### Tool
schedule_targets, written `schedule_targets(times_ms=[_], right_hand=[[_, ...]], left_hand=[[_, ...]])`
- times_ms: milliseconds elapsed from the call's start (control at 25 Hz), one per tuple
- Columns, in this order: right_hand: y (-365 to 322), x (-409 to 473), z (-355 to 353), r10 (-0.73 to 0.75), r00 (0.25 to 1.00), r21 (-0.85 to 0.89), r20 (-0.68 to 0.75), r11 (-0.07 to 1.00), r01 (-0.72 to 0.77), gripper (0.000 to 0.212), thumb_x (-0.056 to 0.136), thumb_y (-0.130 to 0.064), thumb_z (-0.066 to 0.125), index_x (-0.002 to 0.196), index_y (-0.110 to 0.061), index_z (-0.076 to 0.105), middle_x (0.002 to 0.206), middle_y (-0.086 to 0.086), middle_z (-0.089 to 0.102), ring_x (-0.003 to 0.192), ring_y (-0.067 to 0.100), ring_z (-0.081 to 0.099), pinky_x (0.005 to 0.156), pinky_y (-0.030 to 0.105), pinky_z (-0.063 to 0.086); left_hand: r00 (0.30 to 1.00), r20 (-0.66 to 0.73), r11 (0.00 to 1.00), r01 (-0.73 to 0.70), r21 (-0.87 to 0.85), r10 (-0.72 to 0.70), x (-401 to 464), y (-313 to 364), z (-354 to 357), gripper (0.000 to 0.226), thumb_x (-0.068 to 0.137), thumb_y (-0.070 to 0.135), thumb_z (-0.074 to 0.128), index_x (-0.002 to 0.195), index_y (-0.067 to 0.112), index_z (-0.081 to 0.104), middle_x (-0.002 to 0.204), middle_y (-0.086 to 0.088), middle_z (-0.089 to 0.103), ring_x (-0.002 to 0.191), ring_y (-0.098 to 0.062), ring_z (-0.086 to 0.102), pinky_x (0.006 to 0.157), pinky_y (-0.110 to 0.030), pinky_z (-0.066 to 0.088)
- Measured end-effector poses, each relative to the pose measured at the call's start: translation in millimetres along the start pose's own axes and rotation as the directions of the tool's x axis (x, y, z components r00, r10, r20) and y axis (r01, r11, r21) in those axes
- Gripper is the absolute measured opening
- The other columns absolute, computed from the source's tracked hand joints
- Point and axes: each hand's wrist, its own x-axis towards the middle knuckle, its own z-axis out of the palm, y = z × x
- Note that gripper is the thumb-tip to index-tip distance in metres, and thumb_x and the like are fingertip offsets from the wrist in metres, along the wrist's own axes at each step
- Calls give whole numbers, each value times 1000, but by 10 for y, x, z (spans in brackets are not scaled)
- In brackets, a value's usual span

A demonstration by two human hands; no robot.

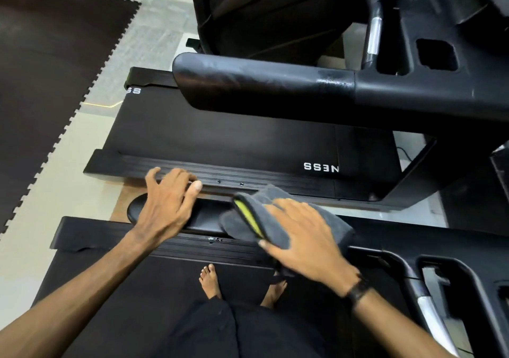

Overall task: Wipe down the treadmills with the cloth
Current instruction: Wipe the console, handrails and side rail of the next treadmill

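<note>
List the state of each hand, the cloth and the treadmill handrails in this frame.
Right hand: flat, pressing the cloth.
Cloth: grey, folded, draped over near handrail.
Left hand: fingers spread, resting on near handrail.
Near handrail: partly covered.
Far handrail: untouched, smeared.

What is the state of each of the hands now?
Left hand: open, fingers spread, resting on the handrail.
Right hand: open, flat, pressing the grey cloth on the handrail.
</note>
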Motion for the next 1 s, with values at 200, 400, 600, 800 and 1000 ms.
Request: schedule_targets(times_ms=[200, 400, 600, 800, 1000], right_hand=[[548, 641, -214, 540, 715, 37, 445, 786, -617, 80, 71, -77, 65, 119, -14, 67, 116, 6, 66, 117, 34, 61, 90, 38, 44], [-411, 1318, 328, 340, 795, 107, 502, 888, -447, 69, 88, -63, 59, 136, -14, 56, 144, 12, 55, 131, 33, 52, 101, 40, 41], [-515, 315, 145, 87, 996, 38, 36, 995, -89, 71, 82, -74, 44, 131, -25, 62, 132, 0, 64, 125, 24, 56, 104, 39, 40], [110, 967, -58, 554, 693, 38, 461, 768, -639, 65, 83, -67, 62, 120, -14, 62, 127, 9, 63, 120, 32, 59, 89, 35, 43], [-814, 1401, 410, 305, 860, 101, 409, 922, -375, 61, 87, -64, 58, 125, -16, 62, 133, 12, 63, 123, 34, 57, 88, 39, 40]], left_hand=[[1000, -7, 1000, -1, -20, 1, -15, -25, 22, 45, 104, 43, 23, 103, 16, 58, 100, 4, 61, 98, -18, 59, 115, -46, 13], [1000, -1, 998, 18, -65, -18, -2, -35, 15, 46, 103, 45, 19, 103, 17, 55, 99, 4, 59, 98, -18, 58, 115, -47, 12], [996, -72, 983, 29, -183, -43, -34, -41, -17, 37, 103, 41, 26, 100, 15, 51, 89, 5, 55, 84, -16, 55, 115, -40, 11], [993, -104, 985, 30, -170, -48, -47, 7, -39, 40, 102, 42, 27, 105, 11, 53, 87, 7, 48, 78, -12, 49, 115, -47, 16], [985, -145, 972, 65, -224, -99, -40, -10, -38, 40, 102, 41, 26, 107, 13, 53, 100, 4, 57, 94, -14, 55, 114, -46, 16]])
